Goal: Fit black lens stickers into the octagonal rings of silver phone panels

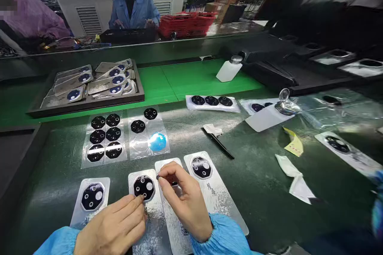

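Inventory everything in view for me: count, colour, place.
Plates: four, silver, front; more in tray and right
Sheets: two, clear, bearing black discs, left
Tray: one, dark, back left
Packs: two, white, middle
Bottles: two, whitish, right
Stick: one, black, centre
Wipes: two, white, centre and right
Strip: one, yellow, right
Stack: one, red, background
Co-workers: two, pink and blue clothing, background
Left hand: one, blue sleeve, at plate
Right hand: one, blue sleeve, pinching dark piece

Four silver panels [220, 199] in front row; two white bottles [229, 71]; one yellow strip [295, 144].
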`<move>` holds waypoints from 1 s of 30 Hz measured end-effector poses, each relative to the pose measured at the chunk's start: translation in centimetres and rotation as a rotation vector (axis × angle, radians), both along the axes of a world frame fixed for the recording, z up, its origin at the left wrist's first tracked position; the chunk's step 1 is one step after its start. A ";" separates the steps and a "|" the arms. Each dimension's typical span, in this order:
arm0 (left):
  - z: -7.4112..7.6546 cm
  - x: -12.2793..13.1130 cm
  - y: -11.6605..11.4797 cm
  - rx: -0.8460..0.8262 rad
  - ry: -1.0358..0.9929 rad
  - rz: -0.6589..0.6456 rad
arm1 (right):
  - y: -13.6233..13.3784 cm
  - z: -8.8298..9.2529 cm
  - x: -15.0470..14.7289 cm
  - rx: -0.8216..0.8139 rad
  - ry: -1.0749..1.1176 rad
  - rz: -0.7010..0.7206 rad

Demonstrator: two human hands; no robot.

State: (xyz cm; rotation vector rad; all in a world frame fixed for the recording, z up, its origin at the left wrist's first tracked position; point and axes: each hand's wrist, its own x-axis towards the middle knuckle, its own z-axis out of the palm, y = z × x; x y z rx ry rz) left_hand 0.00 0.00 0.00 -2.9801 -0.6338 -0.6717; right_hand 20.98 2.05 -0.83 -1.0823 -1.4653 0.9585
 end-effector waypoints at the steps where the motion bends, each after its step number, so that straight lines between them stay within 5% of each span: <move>1: 0.0 0.1 0.1 0.008 -0.004 -0.003 | 0.0 0.0 -0.1 -0.014 -0.001 -0.007; 11: -0.5 0.4 0.3 0.042 -0.028 0.003 | -0.7 -0.5 0.0 0.173 -0.242 0.139; 16: -0.5 0.6 0.2 0.057 -0.035 0.020 | -0.7 -0.7 -0.6 0.296 -0.461 0.087; 30: 0.1 1.0 0.1 0.091 -0.062 0.037 | -1.0 -1.3 -1.3 0.443 -0.554 0.076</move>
